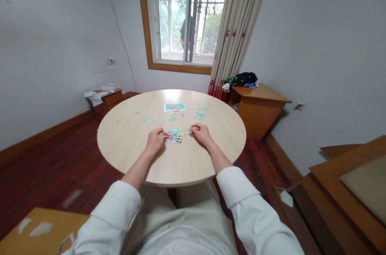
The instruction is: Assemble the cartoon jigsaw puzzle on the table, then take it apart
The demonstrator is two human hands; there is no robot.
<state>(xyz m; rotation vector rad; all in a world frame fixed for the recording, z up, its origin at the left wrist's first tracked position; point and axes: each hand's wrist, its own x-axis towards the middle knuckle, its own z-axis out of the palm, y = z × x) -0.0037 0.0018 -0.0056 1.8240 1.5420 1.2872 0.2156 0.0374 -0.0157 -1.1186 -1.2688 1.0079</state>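
A partly joined jigsaw puzzle point(174, 136) with pink, yellow and turquoise cartoon figures lies on the round table point(126, 134) in front of me. At its left edge rests my left hand point(155, 140), its fingers curled closed and the tips touching the puzzle. My right hand point(199, 132) is just right of the puzzle, pinching a small jigsaw piece point(189, 131) between thumb and fingers. Beyond the hands lie several loose turquoise pieces point(202, 113), with more pieces point(146, 119) to the left. A picture sheet point(174, 107) with a similar design lies behind them.
At the back right, a wooden cabinet point(259, 106) bears a heap of dark cloth point(245, 79). A low cabinet point(112, 97) with papers stands back left. Behind the window point(187, 14) a person is partly visible. Wooden furniture point(337, 182) stands close on my right.
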